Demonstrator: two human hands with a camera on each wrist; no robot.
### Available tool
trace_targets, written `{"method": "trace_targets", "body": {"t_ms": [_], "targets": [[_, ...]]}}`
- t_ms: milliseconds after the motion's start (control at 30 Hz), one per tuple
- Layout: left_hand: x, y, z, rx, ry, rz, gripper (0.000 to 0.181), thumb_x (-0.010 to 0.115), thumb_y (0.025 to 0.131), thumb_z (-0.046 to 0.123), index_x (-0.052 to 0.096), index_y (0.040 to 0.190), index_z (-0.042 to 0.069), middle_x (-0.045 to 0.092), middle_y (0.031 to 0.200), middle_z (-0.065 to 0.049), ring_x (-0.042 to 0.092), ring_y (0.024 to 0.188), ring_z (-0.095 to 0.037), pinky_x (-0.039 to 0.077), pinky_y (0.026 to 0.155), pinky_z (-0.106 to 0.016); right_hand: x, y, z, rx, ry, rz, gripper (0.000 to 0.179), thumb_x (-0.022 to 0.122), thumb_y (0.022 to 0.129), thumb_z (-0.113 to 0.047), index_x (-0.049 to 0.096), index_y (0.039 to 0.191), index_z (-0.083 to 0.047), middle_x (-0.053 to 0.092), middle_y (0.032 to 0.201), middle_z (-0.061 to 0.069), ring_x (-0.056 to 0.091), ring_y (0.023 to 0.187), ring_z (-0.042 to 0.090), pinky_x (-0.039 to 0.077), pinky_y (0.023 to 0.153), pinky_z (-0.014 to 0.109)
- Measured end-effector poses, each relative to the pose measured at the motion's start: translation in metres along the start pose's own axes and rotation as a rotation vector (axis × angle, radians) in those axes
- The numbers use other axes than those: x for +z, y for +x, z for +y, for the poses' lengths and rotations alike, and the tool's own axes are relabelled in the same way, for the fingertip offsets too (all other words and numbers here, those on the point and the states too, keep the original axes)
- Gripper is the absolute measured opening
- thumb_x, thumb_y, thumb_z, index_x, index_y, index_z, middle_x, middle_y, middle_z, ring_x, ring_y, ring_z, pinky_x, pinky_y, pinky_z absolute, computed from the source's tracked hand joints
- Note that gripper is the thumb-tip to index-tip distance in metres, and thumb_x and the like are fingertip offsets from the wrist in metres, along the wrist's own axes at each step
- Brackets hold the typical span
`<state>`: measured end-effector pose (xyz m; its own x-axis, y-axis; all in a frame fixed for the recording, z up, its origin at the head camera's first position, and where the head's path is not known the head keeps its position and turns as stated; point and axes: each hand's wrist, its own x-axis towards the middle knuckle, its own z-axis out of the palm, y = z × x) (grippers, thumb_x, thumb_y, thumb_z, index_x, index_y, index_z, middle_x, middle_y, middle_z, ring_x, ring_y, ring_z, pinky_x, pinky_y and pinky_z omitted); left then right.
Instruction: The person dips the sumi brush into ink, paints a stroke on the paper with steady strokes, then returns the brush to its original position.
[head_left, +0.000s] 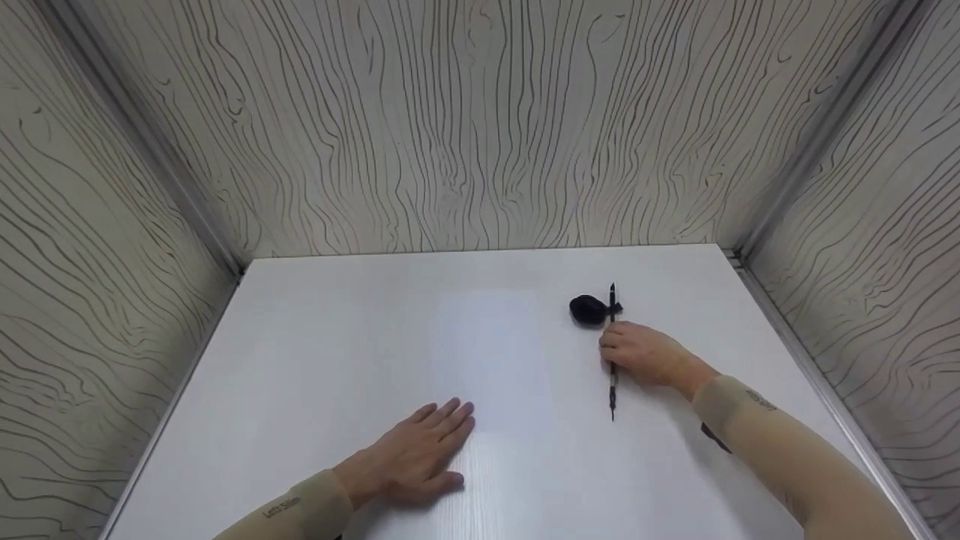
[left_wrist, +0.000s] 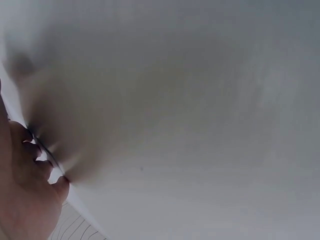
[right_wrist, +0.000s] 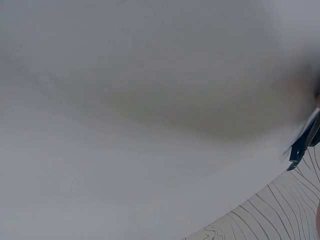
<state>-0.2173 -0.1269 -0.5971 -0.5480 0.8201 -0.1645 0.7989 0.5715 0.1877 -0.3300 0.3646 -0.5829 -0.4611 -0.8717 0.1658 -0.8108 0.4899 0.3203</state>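
Observation:
My right hand [head_left: 645, 354] grips a slim dark pen-like stick [head_left: 613, 381] around its middle, close over the white table. The stick points away from me, with a slanted dark tip at the far end and a thin point at the near end. Just beyond the fingers lies a black rounded object [head_left: 587, 310] with a short neck, which the stick crosses in the head view. In the right wrist view the stick's far tip [right_wrist: 293, 166] shows at the right edge. My left hand [head_left: 420, 454] rests palm down on the table, fingers straight and thumb spread.
The white tabletop [head_left: 337, 337] reaches back to a wall [head_left: 480, 135] with a wood-grain line pattern. Similar panels stand at the left and right, with grey metal posts [head_left: 832, 127] in the corners.

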Motion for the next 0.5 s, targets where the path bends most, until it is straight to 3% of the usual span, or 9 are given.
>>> {"method": "trace_targets", "body": {"t_ms": [200, 500], "targets": [[0.0007, -0.0015, 0.001, 0.008, 0.011, 0.008, 0.088, 0.029, 0.115, 0.067, 0.021, 0.181, 0.01, 0.016, 0.191, -0.007, 0.019, 0.179, -0.031, 0.027, 0.143, -0.056, 0.0003, 0.0003, 0.0008, -0.038, -0.02, 0.013, 0.013, 0.086, 0.09, -0.007, 0.075, 0.095, -0.011, 0.079, 0.106, 0.001, 0.074, 0.107, 0.025, 0.065, 0.1, 0.04], [-0.0005, 0.001, 0.0007, 0.001, 0.014, -0.015, 0.09, 0.029, 0.114, 0.07, 0.019, 0.181, 0.01, 0.014, 0.192, -0.007, 0.018, 0.179, -0.031, 0.026, 0.143, -0.056, 0.0012, 0.0001, 0.0027, -0.111, -0.044, 0.094, 0.02, 0.085, 0.083, -0.001, 0.073, 0.095, -0.012, 0.078, 0.104, 0.003, 0.074, 0.104, 0.025, 0.066, 0.098, 0.038]]}}
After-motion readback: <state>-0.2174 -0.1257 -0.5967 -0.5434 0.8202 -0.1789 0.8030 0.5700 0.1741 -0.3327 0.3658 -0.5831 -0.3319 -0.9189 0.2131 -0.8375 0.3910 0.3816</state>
